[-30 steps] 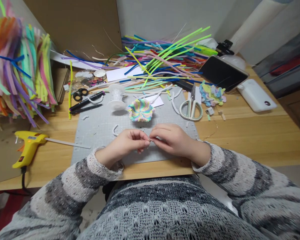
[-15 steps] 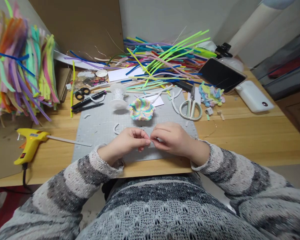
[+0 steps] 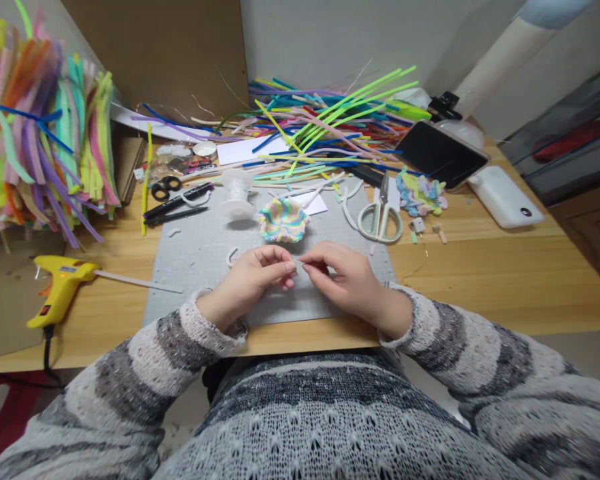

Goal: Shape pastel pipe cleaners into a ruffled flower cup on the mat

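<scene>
My left hand (image 3: 265, 272) is pinched, thumb against forefinger, over the front of the grey cutting mat (image 3: 190, 247). Whatever lies between those fingertips is too small to make out. Facing it with a narrow gap, my right hand (image 3: 344, 275) also has its thumb and forefinger close together, and I cannot make out what they hold. Just beyond the hands sits a ruffled pastel cup shape (image 3: 284, 220), apparently of fuzzy pipe cleaners. A spool of clear thread (image 3: 237, 193) stands to its left. White-handled scissors (image 3: 380, 220) lie to the right.
A yellow glue gun (image 3: 63, 283) lies at left, its glue stick reaching over the mat. Bundled pipe cleaners (image 3: 35, 147) stand behind it, with more loose pipe cleaners (image 3: 325, 127) along the back. A phone (image 3: 440, 155) and white power bank (image 3: 507, 197) are at right.
My fingertips have drawn slightly apart, leaving a small gap. The right hand has shifted a little and its fingers are straighter. The things on the table have stayed put.
</scene>
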### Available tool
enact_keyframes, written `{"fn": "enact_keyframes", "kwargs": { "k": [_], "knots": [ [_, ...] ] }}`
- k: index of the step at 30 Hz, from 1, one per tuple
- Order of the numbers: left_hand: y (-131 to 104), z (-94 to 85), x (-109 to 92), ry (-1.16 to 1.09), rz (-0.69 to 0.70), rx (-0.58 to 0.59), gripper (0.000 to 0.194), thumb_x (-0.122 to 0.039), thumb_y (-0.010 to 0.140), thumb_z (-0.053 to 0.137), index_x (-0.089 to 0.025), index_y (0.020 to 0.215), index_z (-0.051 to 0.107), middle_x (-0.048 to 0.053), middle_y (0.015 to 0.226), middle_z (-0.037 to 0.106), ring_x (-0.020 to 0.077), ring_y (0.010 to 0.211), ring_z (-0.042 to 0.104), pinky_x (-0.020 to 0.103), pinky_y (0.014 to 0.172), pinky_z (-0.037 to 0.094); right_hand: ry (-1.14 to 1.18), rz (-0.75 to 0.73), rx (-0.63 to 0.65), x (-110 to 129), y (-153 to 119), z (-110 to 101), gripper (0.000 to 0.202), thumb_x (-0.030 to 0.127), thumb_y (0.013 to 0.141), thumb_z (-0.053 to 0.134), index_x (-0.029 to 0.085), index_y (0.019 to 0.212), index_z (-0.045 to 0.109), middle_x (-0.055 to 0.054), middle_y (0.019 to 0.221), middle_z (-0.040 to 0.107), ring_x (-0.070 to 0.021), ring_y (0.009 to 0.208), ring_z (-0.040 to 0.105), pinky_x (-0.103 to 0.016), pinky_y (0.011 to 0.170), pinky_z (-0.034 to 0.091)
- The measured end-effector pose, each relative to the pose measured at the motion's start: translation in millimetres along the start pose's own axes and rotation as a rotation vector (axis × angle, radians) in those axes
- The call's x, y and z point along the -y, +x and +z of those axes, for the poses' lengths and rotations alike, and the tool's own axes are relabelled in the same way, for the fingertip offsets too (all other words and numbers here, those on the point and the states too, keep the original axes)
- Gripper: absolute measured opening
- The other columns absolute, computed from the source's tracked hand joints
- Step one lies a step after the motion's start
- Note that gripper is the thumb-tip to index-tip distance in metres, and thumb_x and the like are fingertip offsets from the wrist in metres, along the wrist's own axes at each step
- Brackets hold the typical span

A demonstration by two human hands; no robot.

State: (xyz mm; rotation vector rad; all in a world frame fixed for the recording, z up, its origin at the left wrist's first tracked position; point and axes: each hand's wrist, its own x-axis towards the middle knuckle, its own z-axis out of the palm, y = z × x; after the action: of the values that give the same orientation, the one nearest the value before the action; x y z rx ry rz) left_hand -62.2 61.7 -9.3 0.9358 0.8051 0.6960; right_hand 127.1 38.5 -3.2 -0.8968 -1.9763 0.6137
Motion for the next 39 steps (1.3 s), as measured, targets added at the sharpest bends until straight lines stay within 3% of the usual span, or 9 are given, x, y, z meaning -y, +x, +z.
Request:
{"fn": "enact_keyframes", "kwargs": {
  "k": [5,12,19,30,36,39],
  "knots": [
    [-1,2.6,-1,-0.1,-0.007,0.008,0.021,-0.025,0.076,0.071,-0.014,0.079,0.054,-0.001,0.067,0.065,0.0067,0.057,0.06,0.017,0.056,0.047,0.169,0.118,0.035,-3,1,4,0.015,0.018,0.087,0.056,0.016,0.097,0.067,-0.004,0.086,0.069,-0.0121,0.077,0.062,-0.027,0.07,0.048],
    [-1,3.2,-3,-0.113,0.031,0.012,0.018,-0.023,0.077,0.07,-0.013,0.08,0.055,-0.001,0.067,0.066,0.0064,0.058,0.061,0.017,0.059,0.049,0.449,0.453,0.034,-7,0,10,0.014,0.027,0.083,0.062,0.015,0.09,0.064,-0.002,0.077,0.067,-0.0087,0.063,0.058,-0.024,0.059,0.046],
    [0,3.4,-3,-0.098,0.058,-0.004,0.02,-0.024,0.075,0.072,-0.014,0.079,0.055,-0.002,0.066,0.064,0.0068,0.058,0.06,0.018,0.059,0.049,0.482,0.5,0.107,-8,-1,10,0.018,0.033,0.083,0.063,0.015,0.086,0.065,-0.005,0.081,0.069,-0.0114,0.07,0.06,-0.028,0.067,0.048],
    [-1,-0.7,0,0.087,0.102,-0.048,0.018,-0.028,0.075,0.072,-0.015,0.079,0.059,-0.004,0.065,0.057,0.0052,0.055,0.049,0.018,0.055,0.04,0.628,0.612,0.216,-4,8,5,0.017,0.031,0.081,0.061,0.014,0.076,0.061,0.005,0.061,0.055,-0.0051,0.05,0.042,-0.021,0.049,0.033],
    [-1,-2.7,0,0.172,0.169,-0.052,0.022,-0.027,0.073,0.074,-0.017,0.092,0.066,-0.002,0.078,0.063,0.0067,0.065,0.055,0.02,0.062,0.045,0.657,0.646,0.215,-2,9,1,0.017,0.029,0.079,0.062,0.015,0.07,0.059,0.007,0.055,0.051,-0.0049,0.048,0.039,-0.021,0.048,0.03],
    [-2,-4.0,1,0.243,0.19,-0.043,0.018,-0.026,0.074,0.073,-0.016,0.087,0.067,0.0,0.078,0.066,0.0079,0.066,0.057,0.022,0.067,0.047,0.65,0.649,0.22,-3,10,1,0.017,0.029,0.078,0.063,0.015,0.069,0.058,0.007,0.055,0.05,-0.0049,0.048,0.038,-0.021,0.049,0.03]
  ]
}}
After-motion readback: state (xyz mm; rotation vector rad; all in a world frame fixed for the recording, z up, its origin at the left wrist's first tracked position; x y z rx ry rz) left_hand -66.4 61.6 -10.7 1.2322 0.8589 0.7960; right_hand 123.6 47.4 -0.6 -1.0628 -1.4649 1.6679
